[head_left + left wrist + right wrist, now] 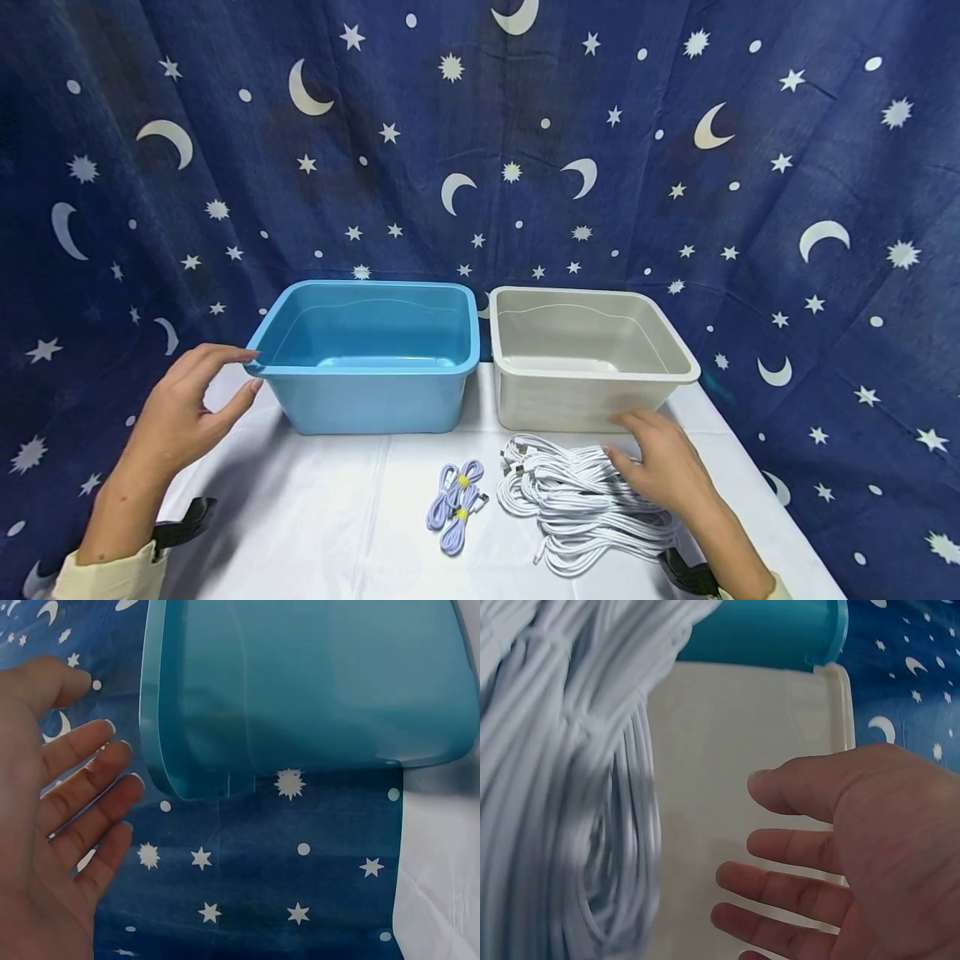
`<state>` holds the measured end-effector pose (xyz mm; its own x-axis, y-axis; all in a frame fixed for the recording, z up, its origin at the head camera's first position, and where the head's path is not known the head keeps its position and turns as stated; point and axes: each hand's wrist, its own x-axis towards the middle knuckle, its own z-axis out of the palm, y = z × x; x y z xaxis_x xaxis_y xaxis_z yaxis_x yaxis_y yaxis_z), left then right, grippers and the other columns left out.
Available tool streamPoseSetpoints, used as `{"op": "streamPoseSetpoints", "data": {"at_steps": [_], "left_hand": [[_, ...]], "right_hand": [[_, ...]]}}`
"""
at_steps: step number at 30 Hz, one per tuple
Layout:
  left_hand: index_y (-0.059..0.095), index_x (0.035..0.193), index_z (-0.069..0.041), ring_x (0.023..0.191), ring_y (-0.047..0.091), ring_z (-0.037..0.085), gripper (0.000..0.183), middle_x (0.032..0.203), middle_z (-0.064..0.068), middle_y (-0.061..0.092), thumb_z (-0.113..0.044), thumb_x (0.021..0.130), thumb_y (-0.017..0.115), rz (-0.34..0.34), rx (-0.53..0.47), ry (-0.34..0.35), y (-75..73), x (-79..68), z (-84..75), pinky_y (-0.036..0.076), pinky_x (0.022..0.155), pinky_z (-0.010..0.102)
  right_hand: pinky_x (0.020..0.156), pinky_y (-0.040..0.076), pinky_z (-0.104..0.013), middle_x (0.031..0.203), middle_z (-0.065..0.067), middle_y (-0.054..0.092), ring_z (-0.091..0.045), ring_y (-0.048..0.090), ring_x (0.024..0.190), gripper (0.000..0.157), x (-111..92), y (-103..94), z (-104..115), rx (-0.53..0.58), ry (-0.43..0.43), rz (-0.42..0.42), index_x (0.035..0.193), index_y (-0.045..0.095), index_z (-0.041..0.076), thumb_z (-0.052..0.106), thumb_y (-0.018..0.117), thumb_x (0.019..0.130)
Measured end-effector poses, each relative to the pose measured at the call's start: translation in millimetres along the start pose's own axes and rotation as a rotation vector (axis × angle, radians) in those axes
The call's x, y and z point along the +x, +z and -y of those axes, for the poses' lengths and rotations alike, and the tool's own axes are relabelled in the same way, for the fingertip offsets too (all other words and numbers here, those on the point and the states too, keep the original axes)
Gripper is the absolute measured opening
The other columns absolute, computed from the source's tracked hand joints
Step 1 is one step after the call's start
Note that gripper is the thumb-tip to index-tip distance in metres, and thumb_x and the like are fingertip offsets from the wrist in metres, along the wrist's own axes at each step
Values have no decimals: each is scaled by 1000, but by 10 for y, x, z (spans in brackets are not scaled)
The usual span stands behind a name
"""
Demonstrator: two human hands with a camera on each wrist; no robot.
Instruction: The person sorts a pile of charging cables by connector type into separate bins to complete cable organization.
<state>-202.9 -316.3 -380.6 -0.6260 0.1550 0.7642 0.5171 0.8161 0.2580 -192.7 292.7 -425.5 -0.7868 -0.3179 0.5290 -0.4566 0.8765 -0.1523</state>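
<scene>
My left hand [176, 412] is beside the left rim of a blue plastic bin [360, 404], thumb and fingers apart and nothing held. In the left wrist view a gap shows between its fingertips and the bin. My right hand [663, 462] hovers over the right part of a pile of white cables [592, 508], in front of a beige bin [570, 404]. Its fingers are spread and hold nothing; the right wrist view shows them apart from the cables. Two lilac cable bundles [453, 504] with yellow ties lie left of the white pile. Both bins show bare floors.
A white cloth [315, 517] covers the table. Behind it hangs a dark blue curtain [525, 100] with moons and stars. The two bins stand side by side at the back, a narrow gap between them. Each wrist wears a black strap [183, 523].
</scene>
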Motion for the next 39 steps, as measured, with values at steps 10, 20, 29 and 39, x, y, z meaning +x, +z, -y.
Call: {"op": "streamPoseSetpoints", "data": {"at_steps": [10,20,29,39], "left_hand": [[73,121,-6,114,59,32,44,117,10,70,-6,79,86,52,-21,53,65,55,-61,39,99,52],[75,123,-7,111,60,32,45,117,9,71,-8,78,85,39,-63,140,142,170,-176,38,93,54],[74,123,-10,112,63,34,45,118,9,71,-10,80,86,83,-64,168,257,192,-268,38,92,58],[72,128,-13,115,62,33,45,123,4,69,-16,85,86,156,-66,166,461,251,-349,37,93,55]], "right_hand": [[88,54,-54,106,-10,75,-34,71,100,39,41,139,103,-1,-141,-77,110,77,2,15,90,75],[91,53,-52,107,-5,75,-31,70,103,43,64,159,240,3,-171,-46,113,77,6,18,91,75],[91,53,-51,108,-1,74,-26,70,104,43,101,208,411,14,-207,-33,113,77,8,18,91,74],[95,53,-48,107,3,73,-22,69,104,42,169,327,626,65,-262,-16,114,77,10,20,90,75]]}}
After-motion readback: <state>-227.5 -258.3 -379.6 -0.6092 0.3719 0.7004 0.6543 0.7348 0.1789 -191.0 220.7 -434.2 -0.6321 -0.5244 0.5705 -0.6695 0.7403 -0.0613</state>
